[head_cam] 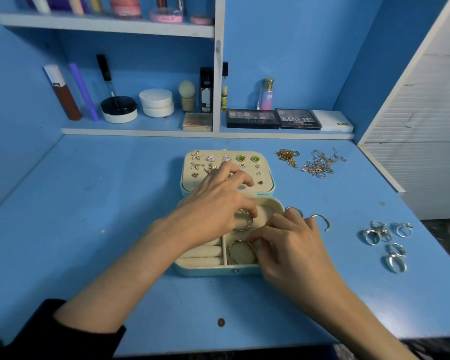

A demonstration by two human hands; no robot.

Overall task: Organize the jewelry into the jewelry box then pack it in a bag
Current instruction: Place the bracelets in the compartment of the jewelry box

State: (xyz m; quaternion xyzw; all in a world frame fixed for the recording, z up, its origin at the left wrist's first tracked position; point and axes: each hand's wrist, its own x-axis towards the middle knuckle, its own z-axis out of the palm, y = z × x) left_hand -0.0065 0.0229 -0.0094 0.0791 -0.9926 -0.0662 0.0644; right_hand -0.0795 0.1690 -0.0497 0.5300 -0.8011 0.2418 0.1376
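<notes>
A small turquoise jewelry box (213, 272) lies open on the blue desk, its cream lid (190, 178) studded with several earrings. My left hand (216, 203) reaches over the box and pinches a silver bangle (246, 222) in the upper compartment. My right hand (294, 245) rests its fingertips on gold bangles (240, 252) in the lower right compartment. Two open silver bangles (322, 220) lie just right of the box. Tangled gold chains (309, 162) sit at the back right. Several silver rings (386, 242) lie further right.
A shelf behind the desk holds makeup: eyeshadow palettes (273, 118), jars (156, 102), tubes and a perfume bottle (266, 94). A white slatted panel (426, 113) bounds the right side. The desk's front edge is near my forearms.
</notes>
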